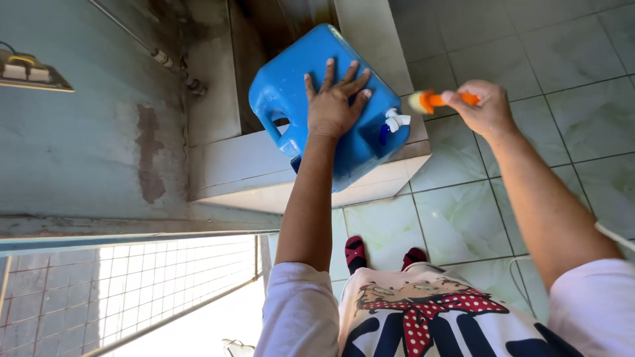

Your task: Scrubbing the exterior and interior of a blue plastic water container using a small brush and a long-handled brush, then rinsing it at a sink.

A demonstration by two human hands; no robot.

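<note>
A blue plastic water jug with a moulded handle and a white tap lies tilted on the corner of a tiled ledge. My left hand rests flat on the jug's upper face, fingers spread. My right hand is to the right of the jug, closed around the orange handle of a small brush. The brush's pale head points left and sits just above the white tap, not clearly touching it.
Pale green floor tiles lie below and to the right. A stained grey wall with a pipe stands at the left. A wire mesh panel fills the lower left. My feet in dark sandals stand beside the ledge.
</note>
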